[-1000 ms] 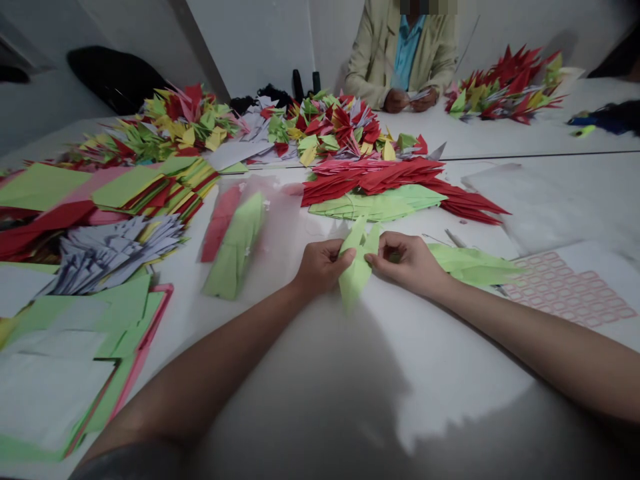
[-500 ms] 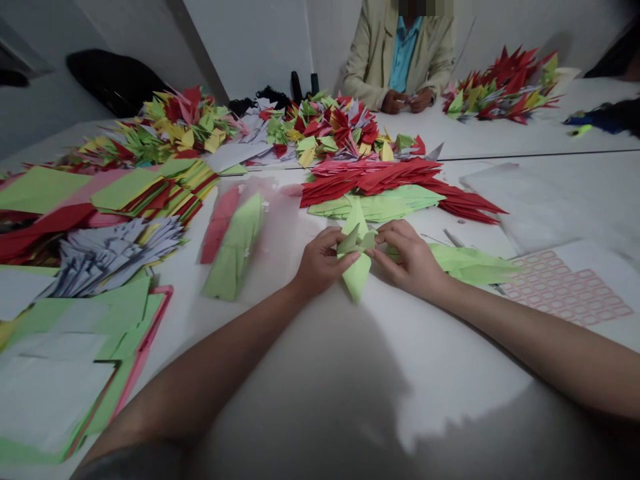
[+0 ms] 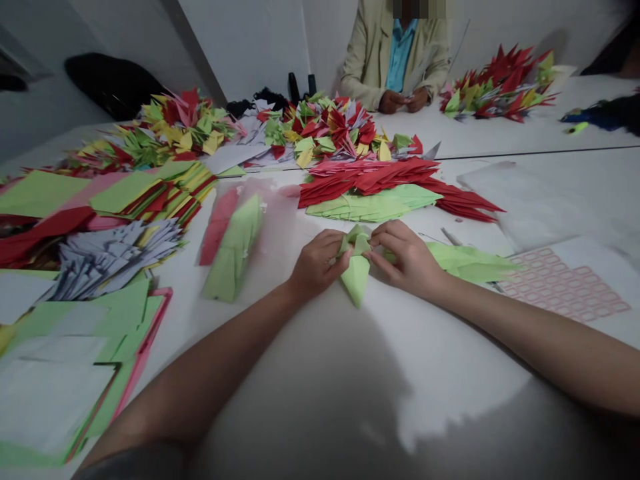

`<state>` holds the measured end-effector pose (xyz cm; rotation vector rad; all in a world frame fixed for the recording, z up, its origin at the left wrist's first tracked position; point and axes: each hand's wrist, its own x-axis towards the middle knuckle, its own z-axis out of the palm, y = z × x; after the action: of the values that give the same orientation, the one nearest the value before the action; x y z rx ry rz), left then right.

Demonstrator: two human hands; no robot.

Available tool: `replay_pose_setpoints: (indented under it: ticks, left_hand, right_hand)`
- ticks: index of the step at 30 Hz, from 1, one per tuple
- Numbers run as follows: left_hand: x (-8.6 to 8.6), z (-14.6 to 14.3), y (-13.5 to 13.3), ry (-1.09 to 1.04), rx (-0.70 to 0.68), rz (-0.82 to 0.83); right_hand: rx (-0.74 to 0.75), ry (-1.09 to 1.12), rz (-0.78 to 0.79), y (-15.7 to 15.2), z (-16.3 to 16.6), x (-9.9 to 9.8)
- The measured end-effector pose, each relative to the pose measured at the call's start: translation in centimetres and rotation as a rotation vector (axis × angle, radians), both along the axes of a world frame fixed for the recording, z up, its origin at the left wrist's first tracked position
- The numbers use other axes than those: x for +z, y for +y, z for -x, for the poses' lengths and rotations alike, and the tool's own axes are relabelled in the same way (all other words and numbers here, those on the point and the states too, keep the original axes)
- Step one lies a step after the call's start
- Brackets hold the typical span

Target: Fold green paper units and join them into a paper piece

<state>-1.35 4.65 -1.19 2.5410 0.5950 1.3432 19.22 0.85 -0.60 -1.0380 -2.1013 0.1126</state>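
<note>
Where the counter (image 3: 325, 400) is extending leftward, a paper stack (image 3: 133, 320) is lying near the edge, with pale folded papers (image 3: 120, 253) resting just behind it. Next, a plastic bag (image 3: 283, 230) is lying flat. The left hand (image 3: 320, 263) is pinching the left side of a green folded paper (image 3: 356, 283), which is being held before the wearer, tip pointing nearer. The right hand (image 3: 407, 257) is gripping its opposite side; both hands are standing close, the paper between them. Further right, green strips (image 3: 465, 262) are lying beside a printed sheet (image 3: 565, 287). The step in hand appears to be shaping the upper flaps; the next move is probably calling for even finger pressure without tearing.
</note>
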Motion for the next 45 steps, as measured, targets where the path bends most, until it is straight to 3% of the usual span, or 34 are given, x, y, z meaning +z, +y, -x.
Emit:
replay_pose_setpoints:
  ticks: [11,22,27,30,36,45]
  left_hand:
    - [-0.3,0.0,-0.1,-0.054,0.044,0.048]
    - [0.0,0.0,-0.3,-0.144,0.125,0.053]
    - [-0.1,0.0,-0.4,-0.154,0.157,0.086]
    - [-0.2,0.0,-0.6,-0.202,0.183,0.16]
    - [-0.2,-0.1,-0.8,-0.161,0.088,0.308]
    - [0.4,-0.1,-0.9,-0.117,0.02,0.213]
  right_hand:
    - [0.067,0.018,-0.049,-0.2,0.0,0.0]
    - [-0.032,0.251,0.358,-0.7,0.4,0.7]
    - [0.037,0.387,0.472,-0.6,0.5,0.5]
    - [0.05,0.408,0.473,-0.6,0.6,0.4]
    - [0.029,0.343,0.394,-0.8,0.6,0.1]
    - [0.042,0.246,0.318,-1.1,0.5,-0.2]
